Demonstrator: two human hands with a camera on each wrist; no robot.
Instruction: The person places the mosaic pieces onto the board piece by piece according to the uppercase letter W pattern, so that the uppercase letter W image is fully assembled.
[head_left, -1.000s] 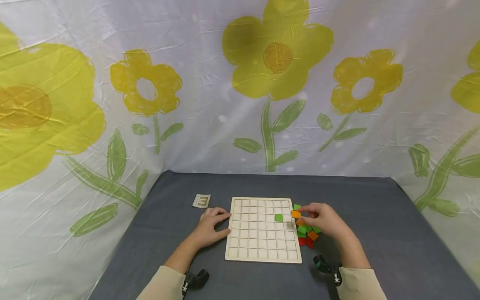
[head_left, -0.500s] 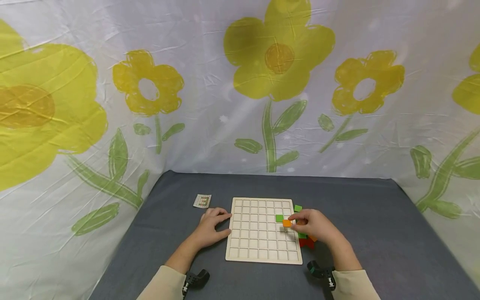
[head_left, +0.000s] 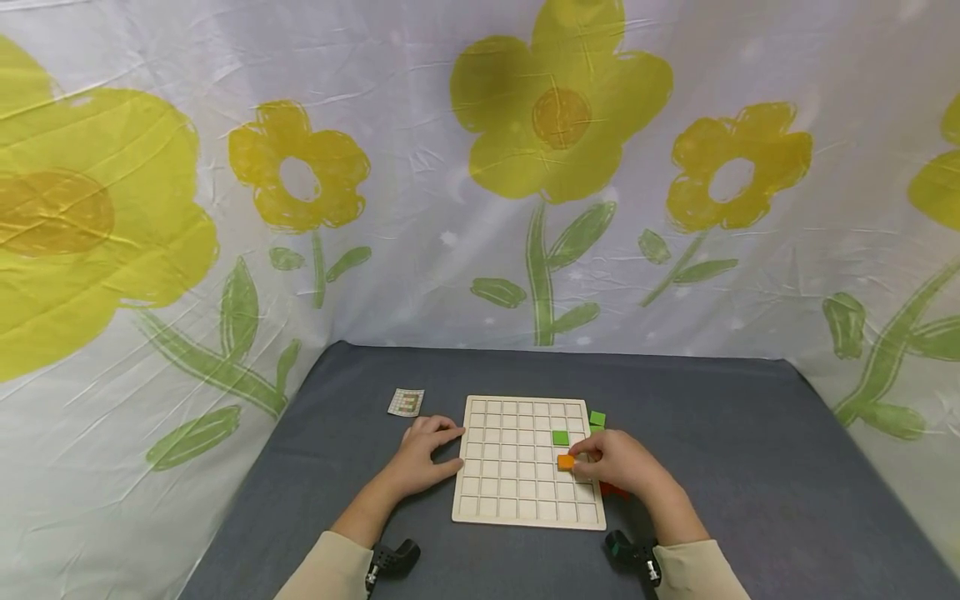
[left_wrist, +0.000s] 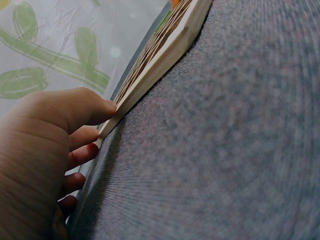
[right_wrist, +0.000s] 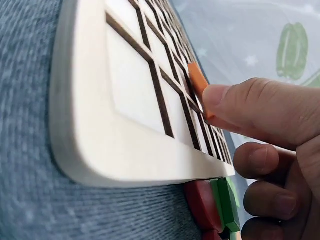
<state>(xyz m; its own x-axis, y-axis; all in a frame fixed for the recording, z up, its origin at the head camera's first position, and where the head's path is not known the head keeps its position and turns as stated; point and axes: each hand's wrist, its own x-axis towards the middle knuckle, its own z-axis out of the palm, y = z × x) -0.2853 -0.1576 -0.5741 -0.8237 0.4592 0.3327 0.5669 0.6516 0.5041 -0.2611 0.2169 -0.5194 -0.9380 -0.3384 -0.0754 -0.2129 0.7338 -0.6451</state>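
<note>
A pale wooden grid board (head_left: 517, 504) lies on the dark cloth, with one green square tile (head_left: 560, 437) set in a cell toward its upper right. My right hand (head_left: 618, 462) pinches an orange square tile (head_left: 565, 462) between thumb and forefinger over the board's right part. The right wrist view shows that orange tile (right_wrist: 198, 86) tilted at the grid surface, its lower end hidden by the thumb. My left hand (head_left: 420, 457) touches the board's left edge with thumb and fingertips, fingers loosely extended. In the left wrist view the thumb (left_wrist: 92, 107) rests against the wooden rim.
Green tiles (head_left: 597, 418) and red pieces (head_left: 613, 490) lie beside the board's right edge, partly hidden by my right hand. A small card with a printed grid pattern (head_left: 406, 402) lies beyond my left hand. A flowered curtain (head_left: 420, 250) hangs behind the table.
My right hand has carried the orange tile from the pile at the right edge leftward and nearer over the board, below the green tile. My left hand has stayed at the edge.
</note>
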